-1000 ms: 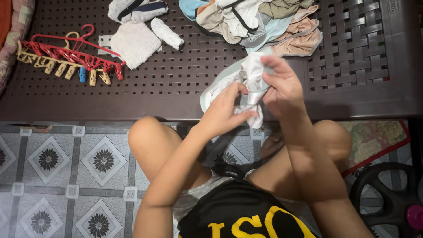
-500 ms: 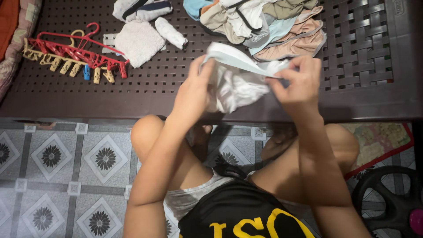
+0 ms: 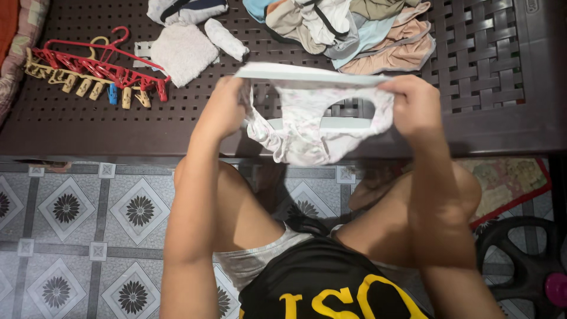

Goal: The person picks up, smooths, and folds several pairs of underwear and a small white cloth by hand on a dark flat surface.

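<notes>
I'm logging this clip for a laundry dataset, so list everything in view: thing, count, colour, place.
underwear: one, white with a faint print and pale waistband, held stretched between both hands above the table's near edge
table: one, dark brown woven plastic, across the top
clothes pile: one heap, beige, light blue and white, far side of table
folded cloth: one, white, left of centre on table
rolled sock: one, white, beside the folded cloth
garment: one, white and dark, top edge
peg hanger: one, red with yellowish and blue pegs, left on table
tiled floor: grey, flower pattern, below
mat: one, patterned with red border, right
left hand: gripping the waistband's left end
right hand: gripping the right end
</notes>
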